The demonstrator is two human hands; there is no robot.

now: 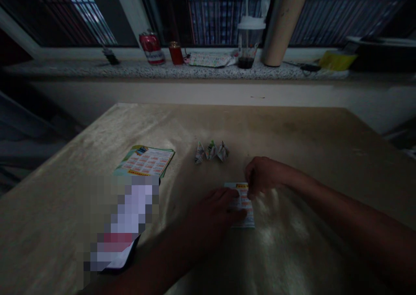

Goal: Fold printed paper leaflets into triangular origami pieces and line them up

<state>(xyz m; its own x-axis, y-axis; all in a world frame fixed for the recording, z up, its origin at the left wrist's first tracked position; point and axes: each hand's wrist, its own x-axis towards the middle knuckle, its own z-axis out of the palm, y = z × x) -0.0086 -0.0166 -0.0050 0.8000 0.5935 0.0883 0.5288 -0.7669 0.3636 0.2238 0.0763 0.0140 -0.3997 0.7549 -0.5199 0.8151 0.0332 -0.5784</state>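
Where the hands meet: a printed paper slip (243,208) lies flat on the table (292,130).
Left hand (211,214): palm down, fingers open, pressing the slip's left side.
Right hand (261,175): forearm comes in from the right; fingers are curled at the slip's top edge, and the dim light hides whether they pinch it.
Folded paper pieces (211,151): just beyond the slip.
Leaflets (147,161): to the left, well apart.

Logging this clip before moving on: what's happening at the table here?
A person has both hands on a small printed paper slip lying on the table. The left hand lies flat on its left side. The right hand, curled, meets its top edge; it is too dim to judge the grip. Three folded paper pieces sit in a row just beyond, and a stack of printed sheets lies further left.
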